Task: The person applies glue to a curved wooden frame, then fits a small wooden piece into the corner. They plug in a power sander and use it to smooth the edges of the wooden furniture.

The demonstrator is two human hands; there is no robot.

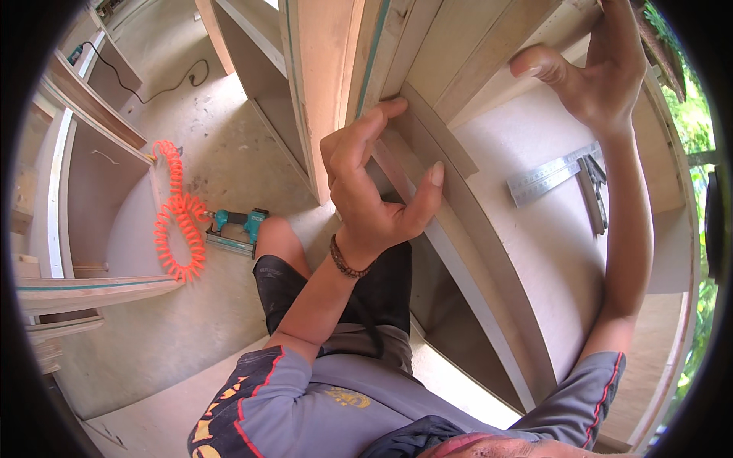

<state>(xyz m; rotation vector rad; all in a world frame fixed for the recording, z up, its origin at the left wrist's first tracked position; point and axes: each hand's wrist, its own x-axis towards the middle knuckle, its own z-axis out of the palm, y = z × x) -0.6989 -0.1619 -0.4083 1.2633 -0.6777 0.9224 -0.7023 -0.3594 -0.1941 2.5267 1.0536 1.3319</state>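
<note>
My left hand [374, 187], with a braided bracelet at the wrist, is at the edge of a pale wooden cabinet frame [458, 229]. Its thumb and index finger are spread, and a short wooden strip [439, 133] lies just beyond them. Whether the fingers touch the wood I cannot tell. My right hand [599, 80] reaches to the far right side of the cabinet, thumb stretched out near the boards [489, 46], with the other fingers partly out of view. Nothing shows in either hand. A metal square [553, 174] with a dark handle [594, 195] lies on the panel beside my right forearm.
A teal nail gun [240, 225] on a coiled orange air hose [181, 221] rests on the floor by my knee. Open cabinet carcasses [107, 198] stand at left. A corded teal tool [75, 53] sits far left. Tall wooden uprights [324, 84] rise ahead.
</note>
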